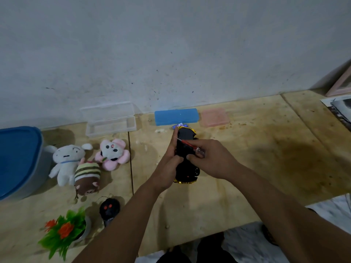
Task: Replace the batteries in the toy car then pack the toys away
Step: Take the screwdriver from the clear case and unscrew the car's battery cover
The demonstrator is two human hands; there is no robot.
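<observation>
A: Plywood floor (247, 168) against a grey wall. Car (187, 154) upside down mid-floor, left hand (168, 164) gripping its side, thumb on the underside.
B: Right hand (212, 158)?
A: Pinching a red screwdriver (190, 146), tip on the underside.
B: Risk?
A: Tip slips and strips the screw, or the screw rolls off. Batteries (179, 126) just beyond the car, by the blue case (176, 116). Plushies (85, 162) and bin (19, 160) off left.
</observation>
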